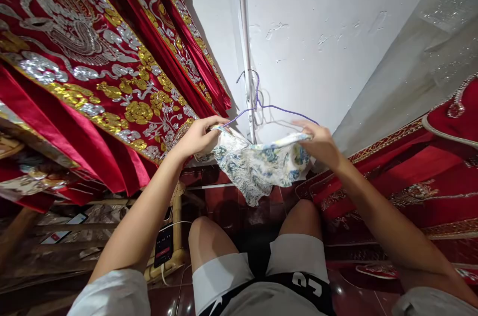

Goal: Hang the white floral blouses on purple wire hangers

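Along a purple hanger (257, 102), floral garment (261, 166), ends tight in left hand (199, 137) and right hand (321, 144) (phone (163, 248) display: "01:02:17").

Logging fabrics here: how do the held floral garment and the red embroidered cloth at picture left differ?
The floral garment is pale with blue touches; the red embroidered cloth carries gold and silver motifs. The floral garment covers a small area; the red embroidered cloth spans much of the upper left. The left hand and right hand hold the floral garment near the purple hanger; neither grips the red embroidered cloth. Both are patterned.
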Available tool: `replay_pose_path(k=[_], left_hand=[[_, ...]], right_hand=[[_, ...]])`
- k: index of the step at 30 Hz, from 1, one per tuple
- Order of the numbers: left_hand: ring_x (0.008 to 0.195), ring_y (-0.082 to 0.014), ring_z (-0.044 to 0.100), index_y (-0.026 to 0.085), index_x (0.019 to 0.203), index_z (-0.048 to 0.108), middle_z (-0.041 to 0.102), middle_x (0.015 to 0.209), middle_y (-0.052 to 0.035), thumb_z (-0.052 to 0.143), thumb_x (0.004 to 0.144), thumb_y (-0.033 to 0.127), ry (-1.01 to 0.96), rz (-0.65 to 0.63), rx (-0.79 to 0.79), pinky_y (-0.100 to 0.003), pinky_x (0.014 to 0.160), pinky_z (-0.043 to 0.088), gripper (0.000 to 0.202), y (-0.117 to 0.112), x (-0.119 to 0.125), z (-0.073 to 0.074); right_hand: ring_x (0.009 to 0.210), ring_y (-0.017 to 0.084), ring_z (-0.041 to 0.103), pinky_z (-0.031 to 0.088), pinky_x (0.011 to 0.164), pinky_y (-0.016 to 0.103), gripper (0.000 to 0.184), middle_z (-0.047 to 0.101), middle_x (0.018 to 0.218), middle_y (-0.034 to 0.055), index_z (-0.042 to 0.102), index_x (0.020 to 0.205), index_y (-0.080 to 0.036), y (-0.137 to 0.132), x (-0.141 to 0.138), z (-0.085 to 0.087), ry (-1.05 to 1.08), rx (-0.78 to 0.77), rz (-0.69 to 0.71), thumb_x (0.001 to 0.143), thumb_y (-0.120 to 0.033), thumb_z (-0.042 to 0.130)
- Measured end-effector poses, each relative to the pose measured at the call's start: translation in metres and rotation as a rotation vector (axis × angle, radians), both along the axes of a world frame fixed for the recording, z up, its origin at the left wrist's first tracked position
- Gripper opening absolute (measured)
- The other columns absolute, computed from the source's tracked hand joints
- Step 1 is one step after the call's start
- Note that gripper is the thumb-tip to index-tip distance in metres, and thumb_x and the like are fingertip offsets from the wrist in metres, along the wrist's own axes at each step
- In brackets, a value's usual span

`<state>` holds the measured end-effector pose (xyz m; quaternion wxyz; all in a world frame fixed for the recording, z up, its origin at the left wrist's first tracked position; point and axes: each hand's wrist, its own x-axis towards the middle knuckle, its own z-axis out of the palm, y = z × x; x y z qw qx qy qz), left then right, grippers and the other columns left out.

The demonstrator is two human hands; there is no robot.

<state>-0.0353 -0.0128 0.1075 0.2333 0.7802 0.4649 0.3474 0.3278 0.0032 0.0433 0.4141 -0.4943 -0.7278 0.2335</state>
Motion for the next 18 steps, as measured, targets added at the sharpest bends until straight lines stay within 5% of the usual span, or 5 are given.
replay_pose_path(k=[3,7,10,14,18], left_hand=[[0.089,-0.0268,0.070,0.015,0.102,0.078,0.078,0.100,-0.0103,0.074,0.076,0.040,-0.162,0.001,-0.199,-0.033,0.078,0.054,0.037,0.008,-0.010,0.002],[0.064,-0.0221,0.068,0.013,0.089,0.080,0.077,0.079,-0.0096,0.085,0.062,0.040,-0.404,-0.027,-0.460,-0.031,0.060,0.053,0.038,0.020,-0.020,0.002],[0.058,-0.0210,0.068,0.013,0.078,0.079,0.076,0.071,-0.0083,0.085,0.057,0.038,-0.569,-0.033,-0.567,-0.031,0.058,0.054,0.033,0.021,-0.015,-0.007],[0.061,-0.0191,0.068,0.014,0.082,0.079,0.076,0.073,-0.0050,0.083,0.057,0.033,-0.719,0.000,-0.549,-0.029,0.061,0.055,0.032,0.015,0.002,-0.025],[0.059,-0.0175,0.067,0.016,0.083,0.079,0.075,0.072,-0.0017,0.081,0.055,0.029,-0.724,0.011,-0.536,-0.029,0.062,0.054,0.031,0.015,0.008,-0.036]], right_hand=[[0.092,0.029,0.072,0.057,0.086,0.041,0.060,0.080,0.096,0.0084,0.073,0.130,-0.017,0.025,0.026,0.011,0.095,0.012,-0.121,0.070,-0.022,0.068],[0.087,0.029,0.072,0.059,0.078,0.039,0.024,0.079,0.084,0.0080,0.083,0.083,-0.018,0.047,0.056,0.028,0.142,-0.339,0.213,0.067,-0.036,0.080],[0.068,0.023,0.070,0.058,0.064,0.035,0.029,0.076,0.071,0.0067,0.080,0.072,-0.018,0.049,0.060,0.033,0.266,-0.528,0.357,0.062,-0.044,0.088],[0.076,0.022,0.072,0.057,0.070,0.034,0.047,0.079,0.088,0.0065,0.080,0.104,-0.018,0.056,0.043,0.022,0.472,-0.276,0.163,0.064,-0.041,0.088],[0.100,0.027,0.071,0.054,0.087,0.038,0.048,0.078,0.105,0.0095,0.078,0.110,-0.016,0.067,0.024,0.002,0.263,-0.126,0.064,0.073,-0.048,0.079]])
